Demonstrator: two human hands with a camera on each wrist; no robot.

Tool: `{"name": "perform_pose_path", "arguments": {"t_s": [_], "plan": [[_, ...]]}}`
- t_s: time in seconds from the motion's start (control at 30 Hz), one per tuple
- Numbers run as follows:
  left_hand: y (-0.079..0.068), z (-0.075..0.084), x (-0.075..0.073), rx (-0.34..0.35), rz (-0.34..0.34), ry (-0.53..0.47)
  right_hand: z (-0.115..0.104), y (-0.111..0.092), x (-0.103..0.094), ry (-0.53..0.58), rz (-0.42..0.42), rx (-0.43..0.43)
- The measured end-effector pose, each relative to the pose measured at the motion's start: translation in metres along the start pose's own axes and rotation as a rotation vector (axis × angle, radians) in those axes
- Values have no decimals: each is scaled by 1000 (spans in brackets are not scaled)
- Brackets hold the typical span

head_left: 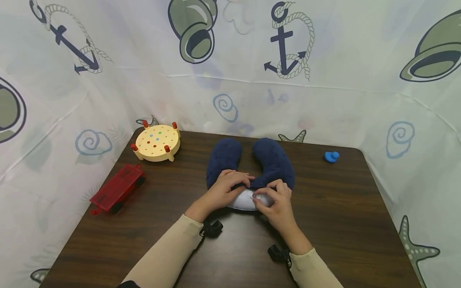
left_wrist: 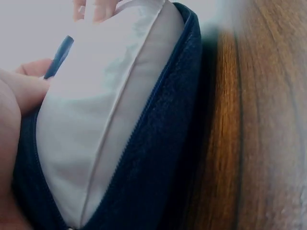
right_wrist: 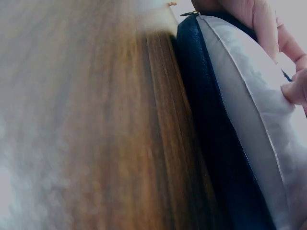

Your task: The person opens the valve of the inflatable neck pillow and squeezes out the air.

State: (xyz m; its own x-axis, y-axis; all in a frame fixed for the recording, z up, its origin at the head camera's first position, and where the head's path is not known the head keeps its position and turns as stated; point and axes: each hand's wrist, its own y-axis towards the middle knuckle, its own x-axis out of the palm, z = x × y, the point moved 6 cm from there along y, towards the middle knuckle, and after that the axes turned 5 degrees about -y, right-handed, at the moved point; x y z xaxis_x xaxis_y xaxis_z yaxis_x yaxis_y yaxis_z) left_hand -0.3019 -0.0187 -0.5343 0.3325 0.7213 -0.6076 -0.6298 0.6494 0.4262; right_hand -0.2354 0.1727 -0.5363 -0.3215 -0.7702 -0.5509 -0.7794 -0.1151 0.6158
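A navy blue U-shaped neck pillow (head_left: 275, 160) lies on the table, its curved part nearest me. The cover's zipper (left_wrist: 139, 129) is undone there, and the white inner cushion (head_left: 242, 201) shows through the gap. My left hand (head_left: 227, 187) lies over the left of the gap, holding the blue cover's upper edge between thumb and fingers. At the right of the gap, my right hand (head_left: 277, 202) pinches the white cushion with thumb and forefinger. A small dark spot shows at its fingertips, too small to identify. The zipper pull (right_wrist: 191, 14) sits at one end of the opening.
A red toy wagon (head_left: 117, 188) and a round cream toy (head_left: 157, 142) with red pegs stand on the left side of the brown table (head_left: 335, 224). A small blue rubber duck (head_left: 331, 157) is at the back right. Patterned curtains (head_left: 245, 96) surround the table.
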Motion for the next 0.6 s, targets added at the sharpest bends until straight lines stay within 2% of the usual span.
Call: {"name": "perform_pose_path", "arguments": {"t_s": [0.1, 0.17, 0.3, 0.37, 0.47, 0.6], "plan": [[0, 2, 1, 4, -16, 49, -3, 0, 0, -5, 14, -47], [1, 5, 2, -6, -36, 143, -6, -1, 0, -10, 19, -76], [2, 11, 6, -109, -80, 393, -9, -3, 0, 36, 5, -113], [2, 15, 7, -169, -120, 474, -10, -3, 1, 70, -14, -122], [1, 21, 9, -215, -203, 475, -10, -3, 0, 100, -29, -125], [0, 20, 11, -214, -269, 379, -10, -1, -4, 107, -17, -142]]}}
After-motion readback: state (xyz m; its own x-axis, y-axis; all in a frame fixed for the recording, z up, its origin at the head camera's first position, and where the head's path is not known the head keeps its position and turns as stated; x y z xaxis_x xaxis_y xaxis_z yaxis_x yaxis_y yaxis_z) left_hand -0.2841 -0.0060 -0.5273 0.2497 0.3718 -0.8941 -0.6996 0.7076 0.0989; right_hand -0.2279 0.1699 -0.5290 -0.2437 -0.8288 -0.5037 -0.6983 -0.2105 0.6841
